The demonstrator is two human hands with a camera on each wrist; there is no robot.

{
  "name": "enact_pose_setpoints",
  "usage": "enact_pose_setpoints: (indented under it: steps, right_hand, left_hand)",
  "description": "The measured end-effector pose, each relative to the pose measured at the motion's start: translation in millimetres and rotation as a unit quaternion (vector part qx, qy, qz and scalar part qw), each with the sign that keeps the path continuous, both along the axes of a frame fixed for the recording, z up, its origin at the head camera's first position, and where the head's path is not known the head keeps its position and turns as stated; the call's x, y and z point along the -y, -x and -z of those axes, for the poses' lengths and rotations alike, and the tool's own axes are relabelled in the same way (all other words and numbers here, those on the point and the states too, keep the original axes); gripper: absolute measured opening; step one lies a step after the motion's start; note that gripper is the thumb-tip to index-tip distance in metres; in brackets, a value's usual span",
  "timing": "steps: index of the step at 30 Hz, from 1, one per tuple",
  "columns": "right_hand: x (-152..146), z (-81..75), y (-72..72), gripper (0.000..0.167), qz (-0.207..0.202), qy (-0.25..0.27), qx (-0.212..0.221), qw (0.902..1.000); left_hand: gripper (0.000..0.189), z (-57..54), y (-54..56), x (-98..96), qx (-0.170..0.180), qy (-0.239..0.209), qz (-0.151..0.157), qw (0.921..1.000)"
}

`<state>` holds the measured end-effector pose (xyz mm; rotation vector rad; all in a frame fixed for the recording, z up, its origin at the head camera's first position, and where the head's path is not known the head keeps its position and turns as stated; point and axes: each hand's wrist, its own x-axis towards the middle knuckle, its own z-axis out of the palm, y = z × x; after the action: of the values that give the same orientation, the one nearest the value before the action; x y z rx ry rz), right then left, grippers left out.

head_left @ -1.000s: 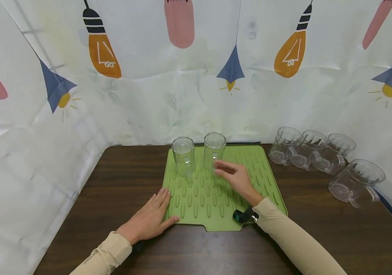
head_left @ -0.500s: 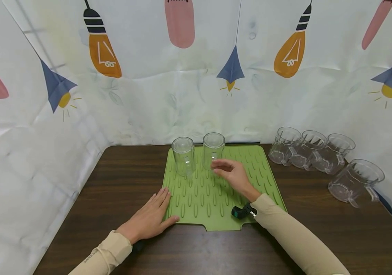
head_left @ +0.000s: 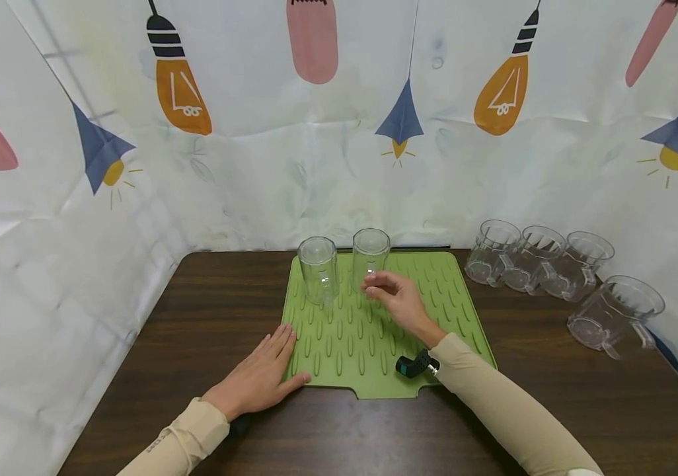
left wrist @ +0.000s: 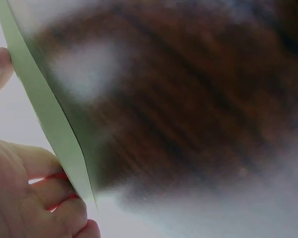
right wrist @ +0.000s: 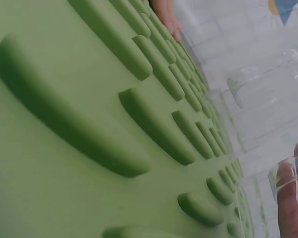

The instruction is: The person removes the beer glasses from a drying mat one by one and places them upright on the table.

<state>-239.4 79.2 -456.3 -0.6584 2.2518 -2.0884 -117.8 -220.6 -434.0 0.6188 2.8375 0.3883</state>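
Two clear glass mugs stand upside down on the green ribbed mat, side by side near its far edge. With thumb and fingers, my right hand (head_left: pixel 403 303) pinches the handle of the right-hand mug (head_left: pixel 371 246); in the right wrist view, the fingers (right wrist: pixel 288 198) show against that clear handle. The left-hand mug (head_left: pixel 318 261) has no hand on it. My left hand (head_left: pixel 258 377) lies flat with fingers straight, resting across the near left edge of the mat (head_left: pixel 339 370). The left wrist view shows its fingertips (left wrist: pixel 54 191) at the mat's edge.
On the dark wooden table (head_left: pixel 226 291), three clear mugs stand upright in a row at the back right, the nearest of them here (head_left: pixel 579 264). Another upright mug (head_left: pixel 615 314) is closer, near the table's right edge. A patterned cloth (head_left: pixel 339 172) hangs behind the table.
My right hand has shifted slightly left and away from me, still at the mug's handle. The mug has barely moved. My left hand stays in place.
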Motion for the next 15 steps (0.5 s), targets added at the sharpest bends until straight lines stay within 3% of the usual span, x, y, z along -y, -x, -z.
enact_pose_setpoints:
  steps: [15]
  right_hand:
    - [-2.3, -0.3, -4.3, 0.03, 0.022, 0.017, -0.005, 0.9996]
  left_hand:
    - [0.088, -2.0, -1.8, -0.4, 0.009, -0.004, -0.002, 0.9999]
